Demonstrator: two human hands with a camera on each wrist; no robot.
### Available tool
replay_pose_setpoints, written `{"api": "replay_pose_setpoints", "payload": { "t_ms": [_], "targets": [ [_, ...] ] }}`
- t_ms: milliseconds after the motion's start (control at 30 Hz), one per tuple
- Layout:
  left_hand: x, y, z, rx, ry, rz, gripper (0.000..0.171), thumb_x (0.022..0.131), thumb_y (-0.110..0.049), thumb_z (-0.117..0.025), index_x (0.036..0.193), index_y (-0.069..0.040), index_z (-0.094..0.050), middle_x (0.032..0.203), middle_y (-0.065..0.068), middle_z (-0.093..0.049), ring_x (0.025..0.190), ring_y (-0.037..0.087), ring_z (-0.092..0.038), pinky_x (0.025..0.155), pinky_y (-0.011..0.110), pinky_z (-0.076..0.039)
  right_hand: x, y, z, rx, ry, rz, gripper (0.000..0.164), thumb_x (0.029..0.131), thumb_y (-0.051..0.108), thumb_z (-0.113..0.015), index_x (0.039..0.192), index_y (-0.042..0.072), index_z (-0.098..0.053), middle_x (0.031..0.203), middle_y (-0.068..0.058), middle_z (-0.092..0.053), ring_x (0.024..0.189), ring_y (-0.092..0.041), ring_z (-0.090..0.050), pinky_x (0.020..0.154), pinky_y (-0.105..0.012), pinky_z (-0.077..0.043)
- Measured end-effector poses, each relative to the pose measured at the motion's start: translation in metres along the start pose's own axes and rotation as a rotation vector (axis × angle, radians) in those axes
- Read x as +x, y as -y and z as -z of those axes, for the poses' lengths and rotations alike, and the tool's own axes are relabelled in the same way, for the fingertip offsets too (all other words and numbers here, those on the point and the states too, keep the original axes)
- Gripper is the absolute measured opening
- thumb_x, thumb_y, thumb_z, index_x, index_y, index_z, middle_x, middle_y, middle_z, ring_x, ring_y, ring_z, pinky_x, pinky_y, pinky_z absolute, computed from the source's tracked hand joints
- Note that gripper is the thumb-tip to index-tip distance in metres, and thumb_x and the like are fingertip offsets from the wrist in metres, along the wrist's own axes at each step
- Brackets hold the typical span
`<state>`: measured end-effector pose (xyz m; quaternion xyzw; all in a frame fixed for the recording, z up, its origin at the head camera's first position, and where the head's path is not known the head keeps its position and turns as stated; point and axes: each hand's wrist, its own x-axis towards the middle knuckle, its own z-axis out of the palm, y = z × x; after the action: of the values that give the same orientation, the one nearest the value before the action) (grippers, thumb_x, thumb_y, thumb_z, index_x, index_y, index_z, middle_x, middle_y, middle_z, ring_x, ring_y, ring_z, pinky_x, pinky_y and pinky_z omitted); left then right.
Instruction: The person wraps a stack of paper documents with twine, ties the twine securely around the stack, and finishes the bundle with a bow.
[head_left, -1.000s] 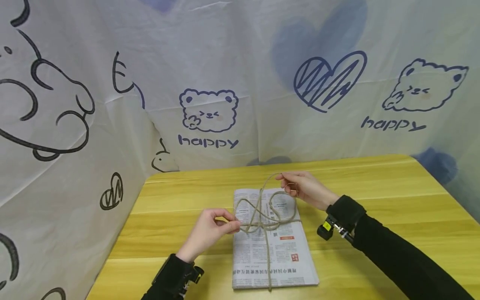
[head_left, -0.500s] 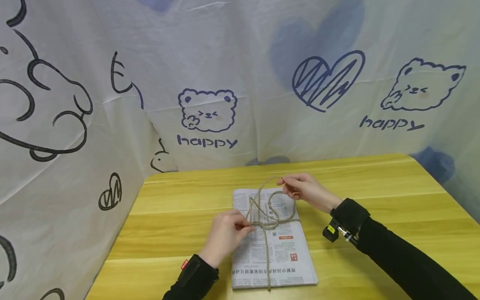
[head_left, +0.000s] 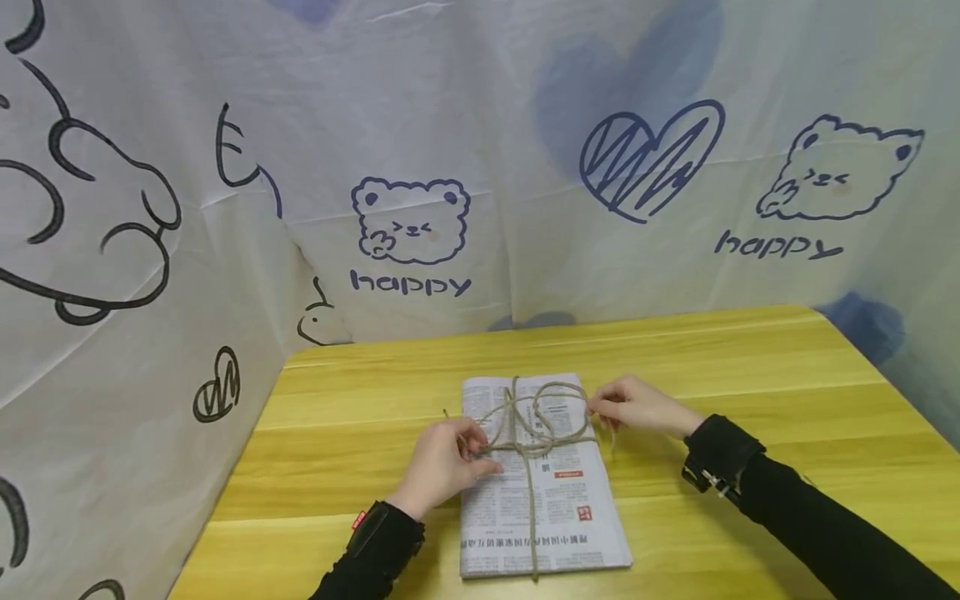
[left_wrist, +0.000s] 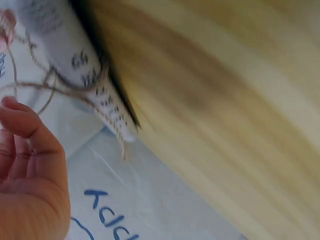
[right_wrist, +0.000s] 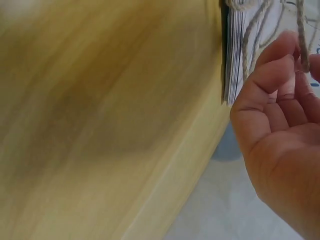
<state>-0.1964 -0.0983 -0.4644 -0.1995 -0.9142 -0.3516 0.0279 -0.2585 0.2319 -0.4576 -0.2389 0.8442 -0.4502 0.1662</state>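
Note:
A stack of folded newspapers lies on the table, with a thin twine crossed over it. Several loose loops of twine spread over the upper half of the stack. At its left edge, my left hand has thumb and forefinger apart around the crosswise strand, without gripping it. One twine end hangs free in the left wrist view. Off the upper right edge, my right hand pinches the twine between thumb and fingertips. The stack's layered side shows in the right wrist view.
The yellow wood-grain table extends around the stack. A white cloth printed with bears, hearts and lettering hangs behind it and along the left side. Each wrist wears a black band.
My right hand has come down and right, drawing the raised twine loop lower onto the stack. My left hand has moved right, then loosened its fingers from the twine.

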Motion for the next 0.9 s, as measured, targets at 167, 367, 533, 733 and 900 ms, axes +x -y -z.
{"api": "replay_pose_setpoints", "payload": {
  "t_ms": [167, 367, 533, 733, 900],
  "targets": [
    [0.003, 0.004, 0.018, -0.051, 0.035, 0.003, 0.045, 0.075, -0.019, -0.090, 0.108, -0.008, -0.062, 0.094, 0.010, -0.061, 0.078, 0.015, -0.053, 0.070, 0.026, -0.046, 0.002, 0.004, -0.006, -0.025, 0.011, 0.020, 0.025, 0.103, 0.012, -0.054, 0.101, -0.006, -0.071, 0.072, -0.009, -0.063, 0.063, -0.010, -0.055, 0.059, -0.024, -0.048],
    [0.013, 0.018, 0.027, 0.071, 0.108, -0.049, 0.063, 0.079, -0.016, -0.087, 0.134, -0.006, -0.057, 0.127, 0.011, -0.063, 0.117, 0.032, -0.060, 0.100, 0.049, -0.050, 0.006, 0.014, -0.012, -0.062, 0.023, 0.044, 0.024, 0.103, 0.014, -0.055, 0.103, -0.005, -0.071, 0.070, -0.006, -0.063, 0.063, -0.016, -0.057, 0.059, -0.023, -0.045],
    [0.017, 0.021, 0.022, 0.147, 0.177, -0.082, 0.037, 0.091, -0.028, -0.076, 0.123, -0.010, -0.067, 0.116, 0.005, -0.070, 0.110, 0.024, -0.066, 0.097, 0.042, -0.053, 0.010, 0.013, -0.016, -0.062, 0.037, 0.069, 0.022, 0.102, 0.014, -0.057, 0.099, -0.003, -0.071, 0.070, -0.008, -0.063, 0.062, -0.015, -0.056, 0.057, -0.023, -0.043],
    [0.023, 0.013, 0.009, 0.342, 0.139, -0.225, 0.019, 0.097, -0.033, -0.067, 0.086, -0.019, -0.067, 0.076, -0.008, -0.061, 0.067, 0.006, -0.054, 0.064, 0.022, -0.045, 0.014, 0.015, -0.020, -0.068, 0.043, 0.088, 0.022, 0.103, 0.014, -0.056, 0.096, -0.002, -0.070, 0.068, -0.010, -0.061, 0.059, -0.009, -0.051, 0.057, -0.022, -0.041],
    [0.027, -0.001, -0.002, 0.499, 0.085, -0.281, 0.029, 0.098, -0.038, -0.064, 0.077, -0.019, -0.057, 0.066, -0.009, -0.050, 0.058, 0.005, -0.042, 0.059, 0.023, -0.036, 0.015, 0.018, -0.023, -0.087, 0.038, 0.082, 0.023, 0.104, 0.013, -0.054, 0.091, 0.001, -0.068, 0.069, -0.010, -0.061, 0.058, -0.007, -0.049, 0.058, -0.022, -0.040]
  ]
}}
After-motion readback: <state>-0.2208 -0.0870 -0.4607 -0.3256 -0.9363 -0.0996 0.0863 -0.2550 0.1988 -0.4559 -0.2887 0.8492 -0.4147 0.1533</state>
